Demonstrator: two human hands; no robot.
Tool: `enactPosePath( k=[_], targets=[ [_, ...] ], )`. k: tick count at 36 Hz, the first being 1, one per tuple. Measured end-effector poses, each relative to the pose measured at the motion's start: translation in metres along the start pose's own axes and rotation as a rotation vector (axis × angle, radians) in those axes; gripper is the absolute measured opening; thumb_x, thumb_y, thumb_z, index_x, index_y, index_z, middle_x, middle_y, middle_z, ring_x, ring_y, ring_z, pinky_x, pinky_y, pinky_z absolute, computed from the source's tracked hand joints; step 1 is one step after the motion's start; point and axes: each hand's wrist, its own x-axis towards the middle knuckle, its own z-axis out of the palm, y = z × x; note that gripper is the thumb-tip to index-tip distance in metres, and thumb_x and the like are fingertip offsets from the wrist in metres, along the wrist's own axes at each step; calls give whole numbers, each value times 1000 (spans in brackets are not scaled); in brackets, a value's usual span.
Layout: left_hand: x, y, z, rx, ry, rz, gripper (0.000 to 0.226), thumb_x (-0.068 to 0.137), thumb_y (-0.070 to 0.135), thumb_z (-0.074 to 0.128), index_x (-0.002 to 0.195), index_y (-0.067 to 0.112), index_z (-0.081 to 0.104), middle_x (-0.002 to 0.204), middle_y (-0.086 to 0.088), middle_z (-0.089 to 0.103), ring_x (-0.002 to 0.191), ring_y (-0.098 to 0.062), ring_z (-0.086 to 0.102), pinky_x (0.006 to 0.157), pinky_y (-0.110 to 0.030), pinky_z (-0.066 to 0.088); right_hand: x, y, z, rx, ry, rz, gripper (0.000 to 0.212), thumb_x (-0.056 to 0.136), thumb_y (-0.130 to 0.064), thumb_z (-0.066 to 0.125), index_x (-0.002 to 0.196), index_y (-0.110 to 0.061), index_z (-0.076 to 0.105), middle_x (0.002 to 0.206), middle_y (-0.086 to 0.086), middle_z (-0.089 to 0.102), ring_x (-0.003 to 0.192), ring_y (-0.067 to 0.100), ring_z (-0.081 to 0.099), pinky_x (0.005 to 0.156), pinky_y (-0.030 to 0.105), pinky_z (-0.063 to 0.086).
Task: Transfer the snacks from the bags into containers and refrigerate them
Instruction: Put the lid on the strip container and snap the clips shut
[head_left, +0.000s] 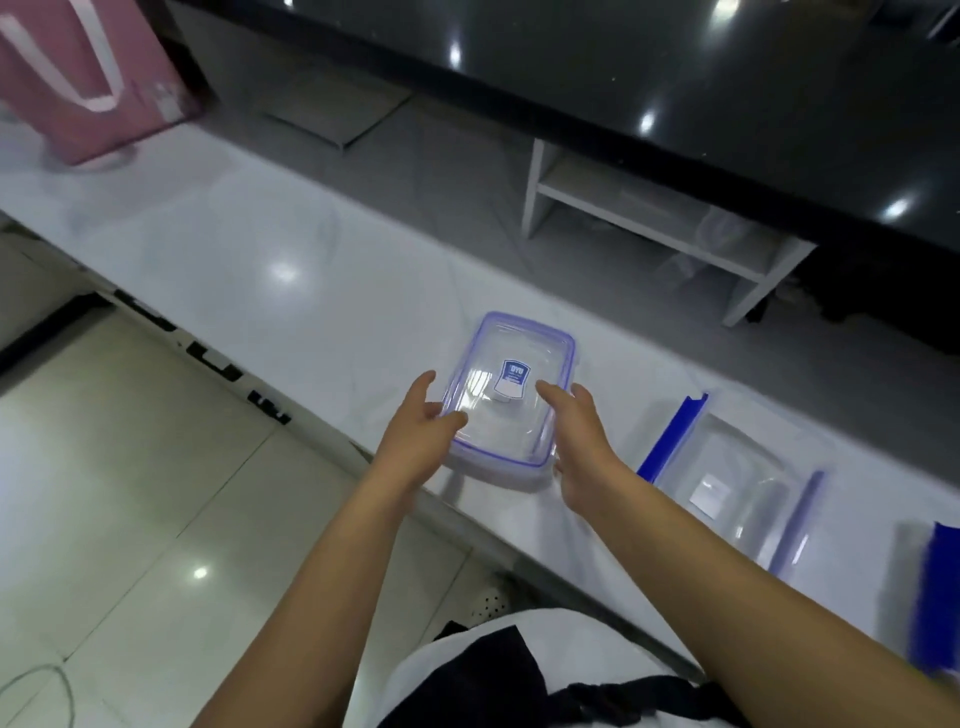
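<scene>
We've got both hands, left hand (423, 434) and right hand (582, 441), flanking the lidded container (511, 400), grip seemingly loose; near the table (270, 249) edge, it could slide off.

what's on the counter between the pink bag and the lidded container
Nothing: in the head view the stretch of white counter between the pink bag and the lidded container is bare, showing only light reflections.

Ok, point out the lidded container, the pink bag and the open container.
lidded container (511, 387): head view, on the blue label on its clear lid.
pink bag (67, 67): head view, on its pink front panel, top left.
open container (727, 483): head view, on its clear floor.
</scene>
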Motion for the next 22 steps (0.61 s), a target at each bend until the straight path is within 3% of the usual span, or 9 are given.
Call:
enactPosePath(
  k=[2,4,5,8,12,15,19,22],
  targets=[
    [-4,2,3,-65,34,40,60,92,9,63,145,35,49,132,-3,59,110,-18,62,83,-29,48,0,0,1,9,6,-18,72,95,-52,58,155,-39,20,149,-8,41,118,20,48,77,26,45],
    [-8,6,6,-209,44,60,53,89,-2,65,131,31,61,122,-5,63,91,-17,69,74,-30,57,2,0,1,3,0,-50,81,90,-56,62,156,-42,16,160,-7,30,137,26,38,100,39,38],
    [-11,9,8,-299,28,63,51,88,-6,67,125,29,65,117,-4,63,85,-18,71,69,-29,58,1,-1,1,6,-10,-58,85,88,-59,65,155,-43,15,161,-5,28,141,27,35,103,42,34],
    [-23,25,12,-475,-37,115,52,81,-6,78,120,29,70,115,-4,63,94,-23,74,68,-27,59,-8,-7,-3,49,-59,-57,94,82,-64,68,154,-46,11,162,-6,25,141,27,31,97,40,29],
    [-49,53,28,-442,-104,300,60,79,3,83,123,41,70,118,4,70,96,-22,75,75,-32,61,-31,-23,-24,72,-113,-193,104,63,-74,75,148,-56,18,151,-18,38,129,20,37,98,39,29],
    [-71,67,52,-375,-267,416,66,80,4,81,131,43,64,124,12,71,100,-21,75,78,-29,61,-55,-38,-53,44,-69,-361,88,56,-80,77,129,-76,27,127,-38,50,121,5,47,94,34,37],
    [-99,78,98,-314,-517,488,69,80,2,76,132,46,62,126,8,71,103,-23,74,82,-24,58,-84,-48,-107,-28,148,-526,110,54,-79,79,143,-68,15,153,-16,36,140,21,40,110,57,40],
    [-116,79,137,-247,-684,495,70,80,5,75,128,53,62,121,6,74,106,-21,73,85,-24,58,-109,-43,-156,-65,299,-591,118,54,-76,80,147,-64,9,158,-13,29,142,21,35,111,58,40]
  ],
)
